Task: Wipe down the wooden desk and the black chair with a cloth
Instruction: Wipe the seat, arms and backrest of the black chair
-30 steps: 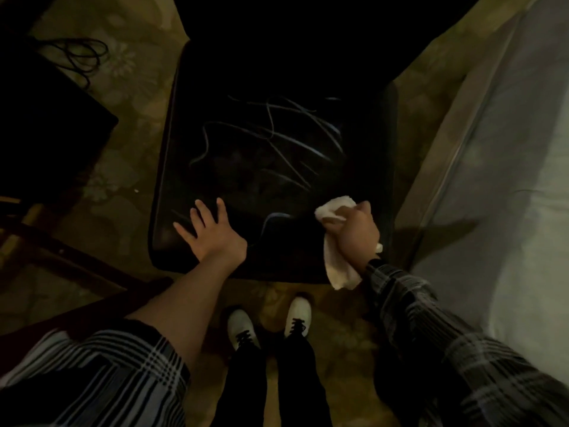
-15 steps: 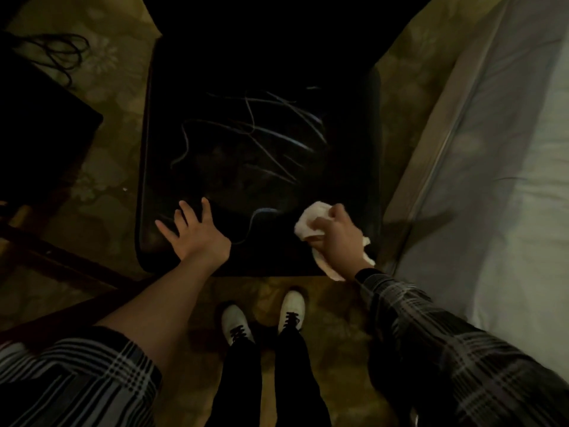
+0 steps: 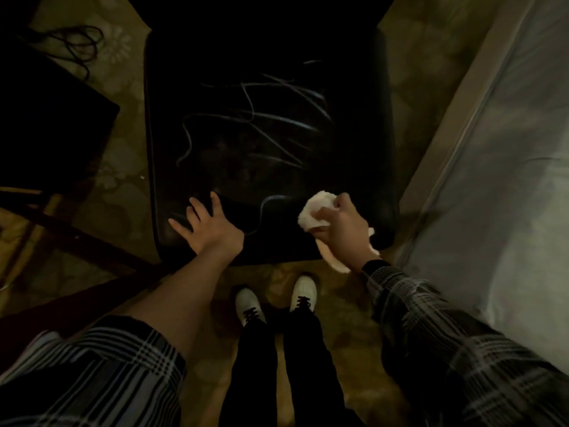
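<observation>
Both hands work at the near edge of the black chair (image 3: 271,134), well apart from each other. Spread flat, the left hand (image 3: 212,229) presses palm-down on the seat's front left corner, fingers straight and fanned. Over at the front right, the right hand (image 3: 345,229) curls its fingers round a bunched white cloth (image 3: 314,215); one wad bulges out past the knuckles onto the seat, and a loose tail hangs below the wrist over the seat's front edge. Pale scratch-like streaks cross the middle of the dark seat. White shoes (image 3: 277,300) stand on the patterned floor (image 3: 415,87) just in front of the chair. A grey mattress (image 3: 498,167) runs along the right side, and a dark wooden desk (image 3: 46,124) sits at the left.
</observation>
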